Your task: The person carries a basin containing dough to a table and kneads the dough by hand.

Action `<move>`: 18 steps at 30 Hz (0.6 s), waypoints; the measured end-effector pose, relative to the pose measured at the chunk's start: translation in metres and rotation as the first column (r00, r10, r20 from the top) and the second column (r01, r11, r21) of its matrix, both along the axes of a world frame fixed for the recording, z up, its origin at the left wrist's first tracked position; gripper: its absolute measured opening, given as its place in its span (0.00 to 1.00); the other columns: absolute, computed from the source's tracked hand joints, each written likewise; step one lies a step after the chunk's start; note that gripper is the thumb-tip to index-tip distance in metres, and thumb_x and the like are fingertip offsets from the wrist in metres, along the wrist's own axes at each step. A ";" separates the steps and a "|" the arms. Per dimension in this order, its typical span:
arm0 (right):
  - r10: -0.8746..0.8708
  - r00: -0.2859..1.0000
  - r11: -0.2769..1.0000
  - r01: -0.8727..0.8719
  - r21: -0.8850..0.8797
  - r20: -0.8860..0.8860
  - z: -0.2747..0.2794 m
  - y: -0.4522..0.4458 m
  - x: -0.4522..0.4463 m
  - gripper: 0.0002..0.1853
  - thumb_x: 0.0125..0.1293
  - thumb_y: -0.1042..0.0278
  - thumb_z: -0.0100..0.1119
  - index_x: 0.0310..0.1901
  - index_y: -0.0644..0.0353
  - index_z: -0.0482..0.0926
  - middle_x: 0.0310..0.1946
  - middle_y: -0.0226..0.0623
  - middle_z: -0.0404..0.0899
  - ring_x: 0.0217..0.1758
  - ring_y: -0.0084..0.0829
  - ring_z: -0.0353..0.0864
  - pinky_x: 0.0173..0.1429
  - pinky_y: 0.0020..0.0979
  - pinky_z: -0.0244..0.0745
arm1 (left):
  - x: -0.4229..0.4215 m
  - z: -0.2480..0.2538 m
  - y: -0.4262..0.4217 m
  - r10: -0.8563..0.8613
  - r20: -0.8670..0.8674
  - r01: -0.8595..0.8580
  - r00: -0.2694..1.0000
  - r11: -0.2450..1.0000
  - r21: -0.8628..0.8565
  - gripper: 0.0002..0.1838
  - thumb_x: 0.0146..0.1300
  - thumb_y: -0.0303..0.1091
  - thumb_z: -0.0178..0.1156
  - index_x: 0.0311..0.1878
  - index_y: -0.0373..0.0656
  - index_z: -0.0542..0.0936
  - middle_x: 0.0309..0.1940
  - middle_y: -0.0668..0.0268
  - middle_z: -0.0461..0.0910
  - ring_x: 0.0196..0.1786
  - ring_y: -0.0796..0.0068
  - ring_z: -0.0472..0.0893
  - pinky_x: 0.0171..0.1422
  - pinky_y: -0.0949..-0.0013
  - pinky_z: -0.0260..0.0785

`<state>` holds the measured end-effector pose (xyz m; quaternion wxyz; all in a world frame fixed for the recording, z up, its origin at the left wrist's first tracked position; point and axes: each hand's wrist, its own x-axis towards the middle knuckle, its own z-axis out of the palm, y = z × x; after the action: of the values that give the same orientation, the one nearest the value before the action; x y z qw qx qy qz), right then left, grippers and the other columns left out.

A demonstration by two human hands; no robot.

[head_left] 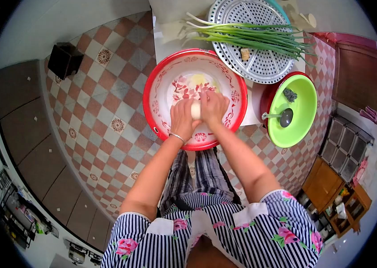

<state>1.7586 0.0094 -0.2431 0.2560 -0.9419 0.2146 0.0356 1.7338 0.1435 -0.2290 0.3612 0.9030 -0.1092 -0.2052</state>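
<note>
A white enamel basin [149, 94] with a red rim and red patterns is in front of my body. Over its inside, both hands are close together around a smooth, pale rounded thing [196, 110], whose kind I cannot make out. My left hand [182, 118], with a bracelet at the wrist, is closed against its left side. Bent fingers of my right hand [214, 107] press on its right side. Behind the hands, red and whitish pieces [183, 89] lie on the basin's bottom beside a yellowish patch [198, 79]. My hands partly cover the basin's contents.
Green onions [251, 35] lie across a perforated metal steamer tray [269, 67], with a small tan piece [245, 54] on it. Right of the basin, a lime-green bowl [302, 127] holds a ladle [285, 117] and a dark scrubber [290, 94]. A black bin [65, 60] stands on the tiled floor.
</note>
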 end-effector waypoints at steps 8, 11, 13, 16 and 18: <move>0.003 0.944 0.993 0.035 -0.109 0.330 -0.047 0.017 -0.040 0.13 0.58 0.59 0.51 0.38 0.48 0.84 0.40 0.27 0.84 0.48 0.34 0.77 0.64 0.42 0.58 | -0.013 -0.060 0.002 -0.104 0.301 0.047 0.948 0.981 0.190 0.46 0.42 0.28 0.72 0.69 0.48 0.64 0.64 0.56 0.67 0.68 0.51 0.66 0.72 0.45 0.55; -0.030 0.942 0.996 0.055 -0.066 0.335 -0.057 0.013 -0.019 0.13 0.58 0.59 0.51 0.37 0.49 0.85 0.38 0.28 0.84 0.47 0.35 0.78 0.64 0.42 0.59 | 0.007 -0.063 -0.002 -0.067 0.144 0.041 0.987 0.983 0.177 0.38 0.51 0.31 0.67 0.68 0.50 0.66 0.66 0.58 0.66 0.71 0.56 0.64 0.74 0.44 0.51; -0.038 0.946 0.997 0.057 -0.050 0.321 -0.061 0.010 -0.002 0.13 0.59 0.60 0.50 0.36 0.49 0.85 0.36 0.28 0.84 0.47 0.36 0.78 0.63 0.43 0.60 | 0.021 -0.067 -0.006 -0.064 0.152 0.031 0.986 0.977 0.210 0.40 0.49 0.31 0.68 0.68 0.49 0.67 0.65 0.58 0.66 0.67 0.57 0.66 0.68 0.46 0.56; -0.018 0.961 0.997 0.039 -0.072 0.278 -0.067 0.007 0.019 0.11 0.60 0.58 0.54 0.35 0.49 0.85 0.33 0.29 0.83 0.43 0.37 0.78 0.56 0.40 0.64 | 0.036 -0.065 -0.012 -0.029 0.086 0.006 0.996 0.967 0.256 0.40 0.49 0.32 0.69 0.69 0.48 0.66 0.65 0.58 0.67 0.66 0.57 0.67 0.65 0.47 0.58; -0.009 0.967 0.998 0.022 -0.050 0.253 -0.070 0.005 0.033 0.10 0.60 0.57 0.55 0.34 0.49 0.85 0.32 0.30 0.83 0.42 0.38 0.78 0.53 0.40 0.65 | 0.047 -0.063 -0.017 -0.010 0.077 -0.013 0.997 0.957 0.290 0.40 0.49 0.32 0.69 0.68 0.48 0.66 0.65 0.58 0.67 0.65 0.56 0.68 0.63 0.48 0.61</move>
<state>1.7911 0.0141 -0.3129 0.2566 -0.9435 0.1884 -0.0926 1.7803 0.1268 -0.2920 0.2206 0.9535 -0.0913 -0.1837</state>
